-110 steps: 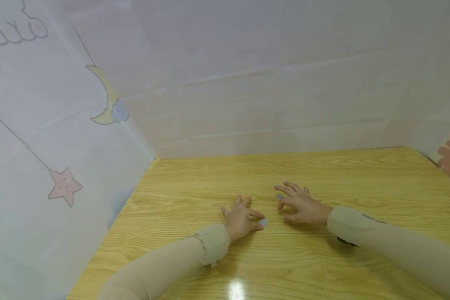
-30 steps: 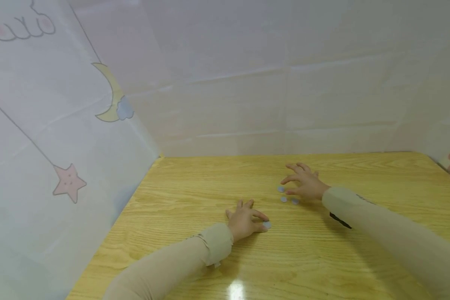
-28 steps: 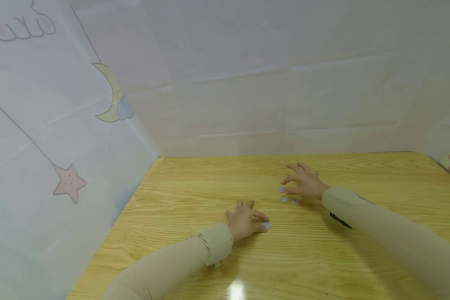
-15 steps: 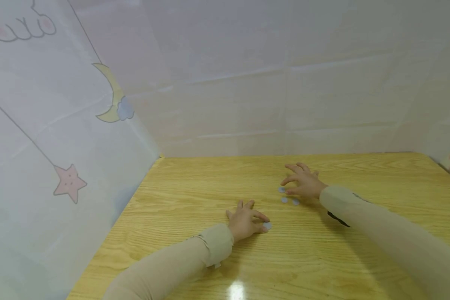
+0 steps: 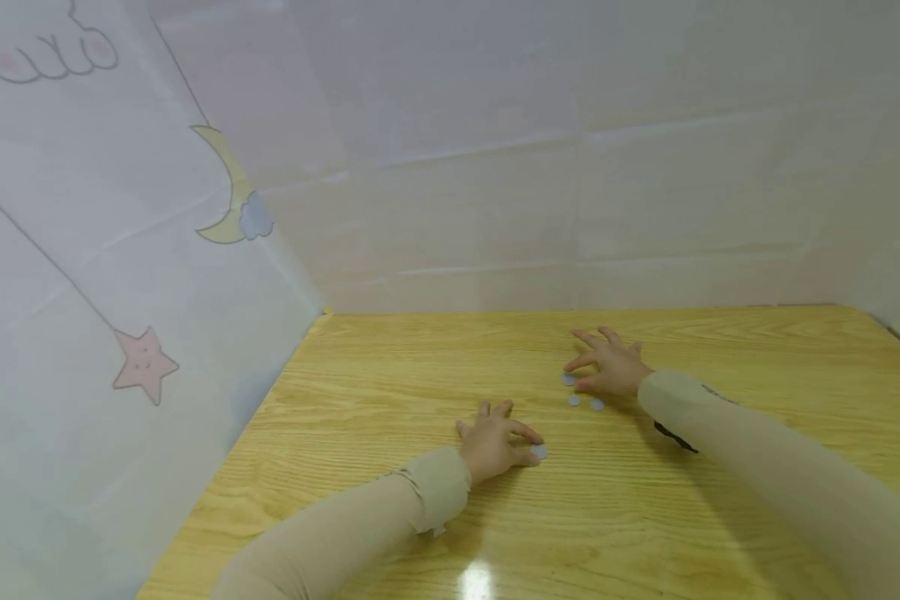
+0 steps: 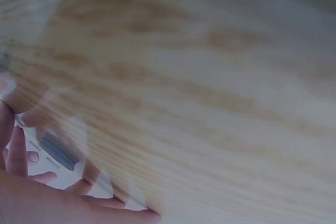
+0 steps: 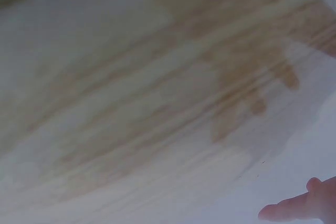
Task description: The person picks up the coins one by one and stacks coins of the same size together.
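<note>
In the head view my left hand (image 5: 489, 447) rests low over the wooden table, thumb and index finger pinching a silvery coin (image 5: 539, 451). Farther back and to the right, my right hand (image 5: 607, 367) has its thumb and index finger at another coin (image 5: 568, 379), its remaining fingers spread. Just in front of it two more round coins, a left one (image 5: 573, 400) and a right one (image 5: 597, 404), lie flat. The left wrist view has the left hand (image 6: 58, 198) beside a bluish-grey object with a ribbed edge (image 6: 59, 152). Only fingers of the right hand (image 7: 299, 205) appear in the right wrist view.
The wooden table (image 5: 390, 358) meets a pale wall covering (image 5: 450, 208) at its back edge. A printed covering with a star (image 5: 146, 364) and moon (image 5: 228, 187) rises along the left side. Light glares on the tabletop near the front.
Over the last second both hands stay nearly still; the view shifts slightly. Compared with 3.7 seconds ago, the right hand is farther back, and two coins now show on the table in front of it.
</note>
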A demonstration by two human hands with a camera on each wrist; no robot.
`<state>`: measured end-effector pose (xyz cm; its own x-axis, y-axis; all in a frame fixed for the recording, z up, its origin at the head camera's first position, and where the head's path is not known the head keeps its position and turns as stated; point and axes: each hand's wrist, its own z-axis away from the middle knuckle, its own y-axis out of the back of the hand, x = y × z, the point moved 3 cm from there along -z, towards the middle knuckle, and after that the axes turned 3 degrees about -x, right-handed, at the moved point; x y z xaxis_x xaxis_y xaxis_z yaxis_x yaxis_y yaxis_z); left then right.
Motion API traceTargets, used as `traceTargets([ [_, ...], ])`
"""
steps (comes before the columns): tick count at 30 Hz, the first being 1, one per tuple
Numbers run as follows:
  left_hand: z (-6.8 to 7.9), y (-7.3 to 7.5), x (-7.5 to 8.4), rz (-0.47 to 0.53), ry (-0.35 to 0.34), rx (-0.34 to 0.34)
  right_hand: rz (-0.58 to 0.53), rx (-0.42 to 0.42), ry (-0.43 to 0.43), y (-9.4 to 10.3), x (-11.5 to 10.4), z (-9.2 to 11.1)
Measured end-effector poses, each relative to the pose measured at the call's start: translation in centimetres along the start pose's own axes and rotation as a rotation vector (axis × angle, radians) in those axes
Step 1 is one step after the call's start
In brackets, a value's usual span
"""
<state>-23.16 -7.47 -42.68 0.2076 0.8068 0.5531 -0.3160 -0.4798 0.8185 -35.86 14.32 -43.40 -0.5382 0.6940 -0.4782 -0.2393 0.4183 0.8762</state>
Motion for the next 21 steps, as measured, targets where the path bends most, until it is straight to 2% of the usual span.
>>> traceTargets([
  [12,0.01,0.07,-0.02,-0.013,-0.006,0.001,0.016,-0.036,-0.027,-0.12,0.12,-0.47],
  [21,-0.09,-0.01,-0.07,-0.010,-0.005,0.004,-0.026,-0.079,-0.039,-0.37,0.71,-0.83],
])
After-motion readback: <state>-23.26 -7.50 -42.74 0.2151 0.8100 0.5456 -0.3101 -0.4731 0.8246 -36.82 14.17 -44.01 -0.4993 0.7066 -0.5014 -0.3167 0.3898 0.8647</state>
